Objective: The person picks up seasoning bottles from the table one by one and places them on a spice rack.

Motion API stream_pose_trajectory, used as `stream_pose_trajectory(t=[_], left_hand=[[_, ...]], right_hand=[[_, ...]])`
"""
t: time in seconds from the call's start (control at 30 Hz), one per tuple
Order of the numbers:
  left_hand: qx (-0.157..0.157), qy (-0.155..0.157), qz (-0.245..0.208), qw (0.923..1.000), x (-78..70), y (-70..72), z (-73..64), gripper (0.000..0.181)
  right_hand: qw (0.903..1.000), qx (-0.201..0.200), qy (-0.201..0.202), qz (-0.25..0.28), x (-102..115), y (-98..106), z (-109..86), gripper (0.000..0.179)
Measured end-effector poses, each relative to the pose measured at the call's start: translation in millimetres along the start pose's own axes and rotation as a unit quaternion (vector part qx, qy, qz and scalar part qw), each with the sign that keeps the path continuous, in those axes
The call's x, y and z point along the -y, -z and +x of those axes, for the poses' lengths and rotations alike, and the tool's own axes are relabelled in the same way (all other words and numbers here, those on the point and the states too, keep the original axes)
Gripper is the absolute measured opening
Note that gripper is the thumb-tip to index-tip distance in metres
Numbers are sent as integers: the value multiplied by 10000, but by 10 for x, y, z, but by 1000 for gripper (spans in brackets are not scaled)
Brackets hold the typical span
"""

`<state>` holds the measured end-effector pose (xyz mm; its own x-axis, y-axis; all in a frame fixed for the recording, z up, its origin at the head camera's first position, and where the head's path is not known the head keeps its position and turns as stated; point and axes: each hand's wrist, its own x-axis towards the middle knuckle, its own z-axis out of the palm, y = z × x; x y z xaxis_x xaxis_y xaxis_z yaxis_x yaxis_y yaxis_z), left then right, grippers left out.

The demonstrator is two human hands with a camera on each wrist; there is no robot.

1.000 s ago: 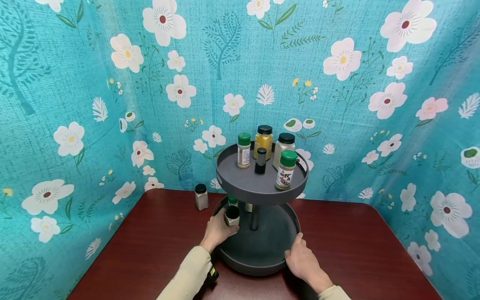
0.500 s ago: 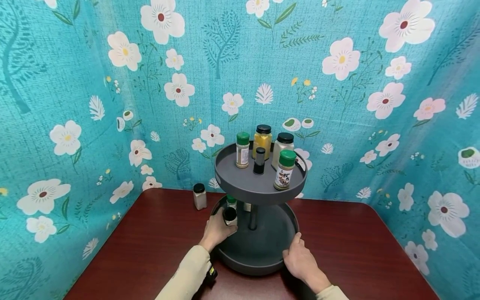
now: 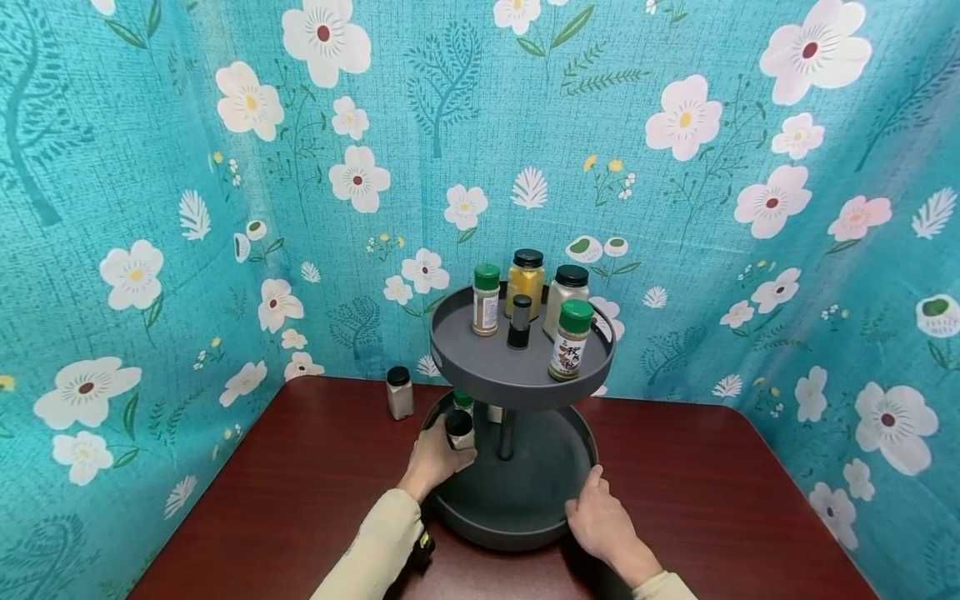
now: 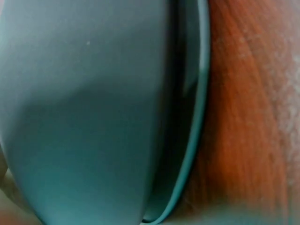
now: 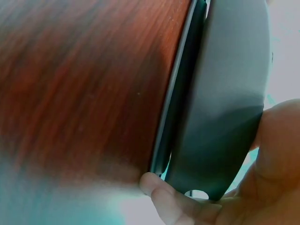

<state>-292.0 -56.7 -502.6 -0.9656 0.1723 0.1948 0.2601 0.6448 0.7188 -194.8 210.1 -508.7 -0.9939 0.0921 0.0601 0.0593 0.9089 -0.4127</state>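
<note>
My left hand [image 3: 435,457] grips a spice jar with a black lid [image 3: 460,424] over the left side of the lower tier [image 3: 517,500] of a dark grey two-tier turntable. Behind that jar, a green-capped spice bottle [image 3: 463,400] stands on the same tier, partly hidden. With my right hand [image 3: 603,521] I hold the lower tier's rim at its front right; the right wrist view shows fingers [image 5: 161,194] curled around the edge. The upper tier [image 3: 495,367] bears several bottles, among them a green-capped shaker [image 3: 570,342] and a yellow jar [image 3: 525,283].
One more black-lidded jar [image 3: 400,393] stands on the dark red table [image 3: 322,483], left of the turntable. A central post [image 3: 507,437] joins the tiers, and the upper one overhangs the back of the lower. Floral cloth [image 3: 360,250] surrounds the table behind and at both sides.
The lid of the jar in my left hand shows slightly higher than half a second ago. My right hand keeps its place on the rim, and the turntable stays put.
</note>
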Motion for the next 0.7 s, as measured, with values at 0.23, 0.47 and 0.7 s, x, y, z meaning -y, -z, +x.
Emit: stream_pose_trajectory(t=[0.23, 0.47, 0.7], left_hand=[[284, 3, -722, 9970, 58, 50, 15, 76], [-231, -312, -1362, 9899, 164, 196, 18, 67], [-843, -125, -1180, 9893, 236, 422, 64, 47]], right_hand=[[9993, 326, -142, 76, -31, 21, 18, 76], [9980, 530, -230, 236, -79, 35, 45, 77], [9974, 582, -310, 278, -82, 69, 49, 71]])
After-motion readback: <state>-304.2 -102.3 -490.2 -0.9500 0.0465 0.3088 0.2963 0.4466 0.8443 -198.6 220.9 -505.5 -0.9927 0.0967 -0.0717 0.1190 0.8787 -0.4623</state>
